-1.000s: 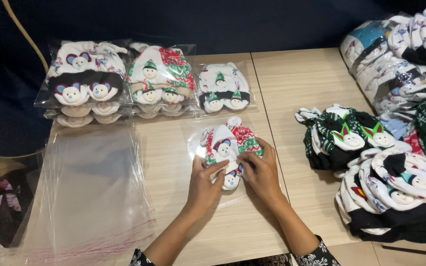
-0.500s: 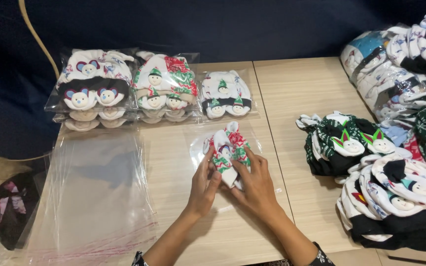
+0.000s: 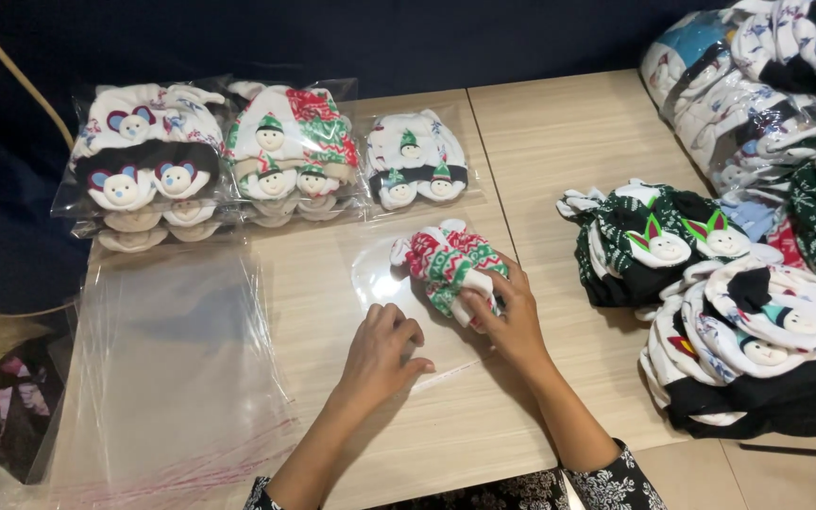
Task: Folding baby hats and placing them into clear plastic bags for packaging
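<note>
Nearest us, our left hand (image 3: 382, 351) lies flat with fingers loosely curled on the clear plastic bag (image 3: 399, 283), pinning it to the wooden table (image 3: 559, 132). Just beside it, our right hand (image 3: 510, 312) pinches the bottom edge of the folded knit baby hats (image 3: 450, 264), a red, green and white bundle lying on the bag near its middle. To do this well, we judge we should keep the left palm firm on the film so it does not slide, and keep the bundle squared and compact in the right fingers so no edge snags. To our left lies a stack of empty clear bags (image 3: 162, 368) with red-edged strips. To our right sit loose piles of dark green and black hats with snowman faces (image 3: 710, 302). Farther off, three packed bags of hats (image 3: 266, 156) stand in a row at the table's far edge, well apart from our hands.
</note>
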